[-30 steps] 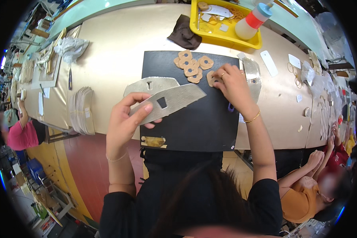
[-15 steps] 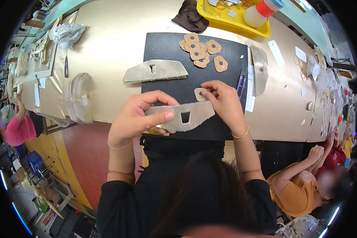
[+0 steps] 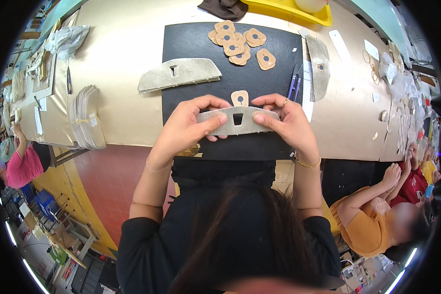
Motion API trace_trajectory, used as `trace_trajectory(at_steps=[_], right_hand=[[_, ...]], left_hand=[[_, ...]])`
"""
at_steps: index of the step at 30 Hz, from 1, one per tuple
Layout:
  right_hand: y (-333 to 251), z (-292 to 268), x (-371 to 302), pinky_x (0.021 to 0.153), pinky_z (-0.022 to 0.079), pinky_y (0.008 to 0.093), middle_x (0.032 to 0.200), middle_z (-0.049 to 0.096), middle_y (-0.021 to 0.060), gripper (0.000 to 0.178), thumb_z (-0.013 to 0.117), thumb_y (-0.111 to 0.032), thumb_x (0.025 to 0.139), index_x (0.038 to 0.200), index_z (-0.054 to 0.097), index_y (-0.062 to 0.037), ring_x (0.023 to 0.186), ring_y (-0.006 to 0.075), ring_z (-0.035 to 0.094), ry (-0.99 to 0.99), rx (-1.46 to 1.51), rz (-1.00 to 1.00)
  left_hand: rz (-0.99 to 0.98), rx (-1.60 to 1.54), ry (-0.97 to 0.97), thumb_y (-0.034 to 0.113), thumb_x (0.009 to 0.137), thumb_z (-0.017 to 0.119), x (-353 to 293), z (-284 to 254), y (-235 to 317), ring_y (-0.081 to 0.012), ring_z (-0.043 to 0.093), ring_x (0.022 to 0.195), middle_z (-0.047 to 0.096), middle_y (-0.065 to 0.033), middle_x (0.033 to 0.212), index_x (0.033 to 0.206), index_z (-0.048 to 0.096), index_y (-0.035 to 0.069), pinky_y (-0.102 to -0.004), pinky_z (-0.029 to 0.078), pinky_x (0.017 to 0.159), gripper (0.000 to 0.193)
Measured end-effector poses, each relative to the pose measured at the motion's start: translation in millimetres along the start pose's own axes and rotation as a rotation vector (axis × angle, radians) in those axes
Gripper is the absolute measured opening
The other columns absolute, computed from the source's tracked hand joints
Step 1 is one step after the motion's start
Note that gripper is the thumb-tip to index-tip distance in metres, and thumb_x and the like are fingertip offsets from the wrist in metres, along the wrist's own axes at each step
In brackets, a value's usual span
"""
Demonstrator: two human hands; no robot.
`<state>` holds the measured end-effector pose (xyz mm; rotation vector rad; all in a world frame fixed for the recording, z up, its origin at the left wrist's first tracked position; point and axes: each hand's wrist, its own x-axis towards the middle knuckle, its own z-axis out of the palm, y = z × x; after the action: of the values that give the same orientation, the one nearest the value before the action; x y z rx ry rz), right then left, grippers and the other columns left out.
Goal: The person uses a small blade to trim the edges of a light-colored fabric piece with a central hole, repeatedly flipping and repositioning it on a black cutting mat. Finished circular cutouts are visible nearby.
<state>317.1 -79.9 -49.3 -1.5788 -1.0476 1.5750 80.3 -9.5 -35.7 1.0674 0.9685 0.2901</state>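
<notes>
Between both hands I hold a grey, curved leather-like panel [image 3: 237, 128] with a dark cutout in its middle. My left hand [image 3: 193, 122] is closed on its left end, thumb on top. At its right end my right hand [image 3: 286, 122] pinches it the same way. Just beyond the panel's far edge lies a small tan patch [image 3: 239, 98] with a keyhole-shaped hole, on the black mat [image 3: 191, 44]. Farther back is a loose pile of similar tan patches [image 3: 233, 48]. A stack of matching grey panels [image 3: 180, 76] rests at the mat's left edge.
Purple thread snips [image 3: 294, 83] lie right of the mat, beside another grey panel [image 3: 318, 68]. A yellow tray [image 3: 289, 11] and dark brown cloth [image 3: 224, 9] are at the back. Banded panels [image 3: 86, 117] stand on the left. A person in orange [image 3: 362, 228] sits at right.
My right hand has left the small tan patch and now grips the panel's right end. The panel has turned more level. The whole view has shifted slightly.
</notes>
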Motion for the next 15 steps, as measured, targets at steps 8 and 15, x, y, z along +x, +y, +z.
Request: trace_trajectory(at_steps=[8,15], right_hand=[[4.6,-0.4,7.8,0.07,0.052,0.0276,0.089,0.067,0.0039,0.025,0.075,-0.016,0.087,0.106,0.068,-0.0009,0.077,0.011,0.063,0.113,-0.07,-0.008],[6.2,-0.8,18.5,0.076,0.053,0.0345,0.094,0.071,0.0149,0.029,0.078,-0.018,0.082,0.102,0.066,-0.0008,0.085,0.028,0.07,0.238,-0.433,-0.214]], left_hand=[[0.012,0.044,0.091,0.008,0.089,0.07,15.9,8.5,-8.8,-0.0118,0.069,0.074,0.066,-0.0065,0.094,0.118,0.063,-0.002,-0.022,0.055,0.057,0.031],[0.024,0.09,0.176,0.008,0.089,0.07,27.0,16.7,-16.2,-0.0126,0.07,0.07,0.067,-0.0081,0.092,0.119,0.064,-0.002,-0.0225,0.055,0.057,0.033]])
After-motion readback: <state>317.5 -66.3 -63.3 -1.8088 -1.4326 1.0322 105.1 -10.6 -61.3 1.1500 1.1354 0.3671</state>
